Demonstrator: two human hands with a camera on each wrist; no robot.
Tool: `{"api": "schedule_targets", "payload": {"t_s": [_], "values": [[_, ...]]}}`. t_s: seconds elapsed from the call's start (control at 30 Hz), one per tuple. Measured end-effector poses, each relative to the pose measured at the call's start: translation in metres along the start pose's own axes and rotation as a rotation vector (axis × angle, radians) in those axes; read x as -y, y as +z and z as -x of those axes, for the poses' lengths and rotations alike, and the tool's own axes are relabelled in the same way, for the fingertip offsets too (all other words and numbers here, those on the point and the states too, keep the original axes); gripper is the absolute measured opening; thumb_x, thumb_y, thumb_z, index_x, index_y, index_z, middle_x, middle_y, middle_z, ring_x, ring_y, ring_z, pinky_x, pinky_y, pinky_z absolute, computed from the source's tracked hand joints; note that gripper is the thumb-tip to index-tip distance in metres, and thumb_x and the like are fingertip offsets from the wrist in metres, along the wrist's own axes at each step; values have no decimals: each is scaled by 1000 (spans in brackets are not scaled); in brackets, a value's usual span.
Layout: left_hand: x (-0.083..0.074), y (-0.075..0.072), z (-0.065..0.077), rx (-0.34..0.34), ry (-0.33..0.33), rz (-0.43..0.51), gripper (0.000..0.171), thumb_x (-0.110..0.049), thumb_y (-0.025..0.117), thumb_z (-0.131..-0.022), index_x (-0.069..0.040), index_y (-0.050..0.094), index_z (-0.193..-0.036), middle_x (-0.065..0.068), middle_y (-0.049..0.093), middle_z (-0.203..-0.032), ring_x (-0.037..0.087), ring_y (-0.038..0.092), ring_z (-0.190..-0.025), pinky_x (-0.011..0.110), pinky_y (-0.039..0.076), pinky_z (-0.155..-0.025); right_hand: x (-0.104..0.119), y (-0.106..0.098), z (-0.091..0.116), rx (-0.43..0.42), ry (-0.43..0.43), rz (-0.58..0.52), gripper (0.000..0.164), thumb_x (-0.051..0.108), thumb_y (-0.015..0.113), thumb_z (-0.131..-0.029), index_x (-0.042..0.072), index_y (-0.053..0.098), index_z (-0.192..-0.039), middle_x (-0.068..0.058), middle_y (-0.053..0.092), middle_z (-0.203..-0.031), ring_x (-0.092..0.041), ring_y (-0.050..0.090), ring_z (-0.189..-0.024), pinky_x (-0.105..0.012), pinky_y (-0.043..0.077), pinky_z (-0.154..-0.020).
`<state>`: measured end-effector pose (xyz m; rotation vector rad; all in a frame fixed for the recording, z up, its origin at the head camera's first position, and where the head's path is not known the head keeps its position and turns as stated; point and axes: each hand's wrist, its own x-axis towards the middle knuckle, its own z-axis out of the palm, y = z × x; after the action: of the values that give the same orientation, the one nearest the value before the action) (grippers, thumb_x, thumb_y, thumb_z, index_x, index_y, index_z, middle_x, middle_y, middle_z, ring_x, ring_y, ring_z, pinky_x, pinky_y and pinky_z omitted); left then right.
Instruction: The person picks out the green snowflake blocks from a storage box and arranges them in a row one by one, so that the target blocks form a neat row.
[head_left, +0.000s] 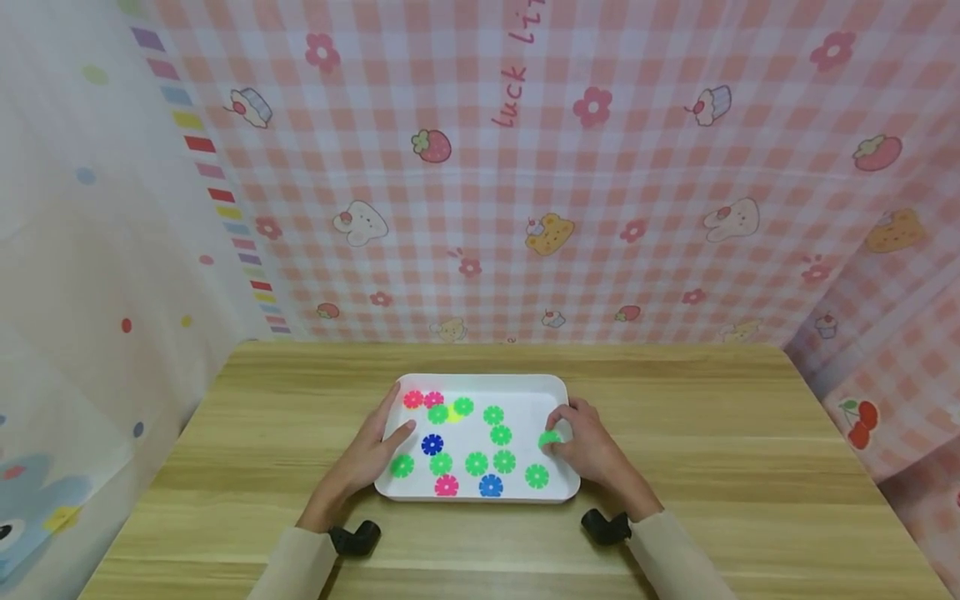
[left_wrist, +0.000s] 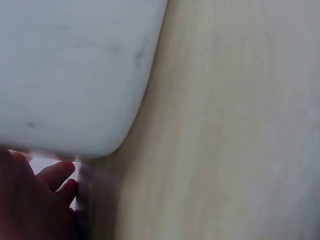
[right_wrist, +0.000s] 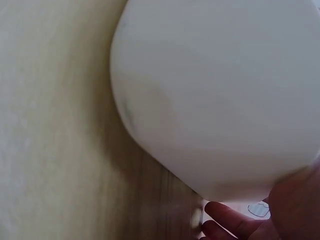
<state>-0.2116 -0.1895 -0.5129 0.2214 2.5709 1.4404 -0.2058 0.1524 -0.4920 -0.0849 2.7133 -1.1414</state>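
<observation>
- We see a shallow white rectangular plastic tray [head_left: 551, 387] lying on a light wooden table [head_left: 712, 433], just in front of the person.
- Scattered in the tray are small flat plastic snowflake discs [head_left: 501, 435]: mostly green, with two blue, three pink and one yellow.
- Our left hand [head_left: 371, 454] sits at the tray's 9 o'clock edge, fingers fairly straight along the rim, thumb reaching inside toward a dark blue snowflake disc [head_left: 432, 444]; it grips nothing that we can make out.
- Our right hand [head_left: 588, 442] is at the tray's 3 o'clock edge, its fingertips curled round a green snowflake disc [head_left: 550, 438] and pinching it just inside the rim.
- Both wrist views show only the blurred white tray wall, the table and a few fingers.
- Behind the table hangs a pink checked cloth backdrop [head_left: 600, 183] printed with strawberries and rabbits.
</observation>
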Motion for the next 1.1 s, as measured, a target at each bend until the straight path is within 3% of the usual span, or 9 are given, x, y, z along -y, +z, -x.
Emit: {"api": "schedule_targets", "payload": {"t_s": [0.63, 1.1], "values": [[-1, 0, 2, -9, -6, 5, 71, -34, 47, -105, -26, 4, -161, 8, 4, -168, 34, 1, -153, 59, 3, -121, -2, -6, 1, -12, -73, -38, 14, 10, 75, -88, 14, 61, -84, -25, 38, -148, -44, 30, -138, -65, 32, -111], [-2, 1, 2, -14, -31, -7, 72, -33, 48, -105, -27, 4, -161, 10, 5, -167, 35, 2, -153, 61, 3, -121, 5, -13, 4, -39, -63, -72, 13, 16, 73, -90, 12, 65, -81, -24, 43, -145, -45, 35, -137, -65, 29, -113]]}}
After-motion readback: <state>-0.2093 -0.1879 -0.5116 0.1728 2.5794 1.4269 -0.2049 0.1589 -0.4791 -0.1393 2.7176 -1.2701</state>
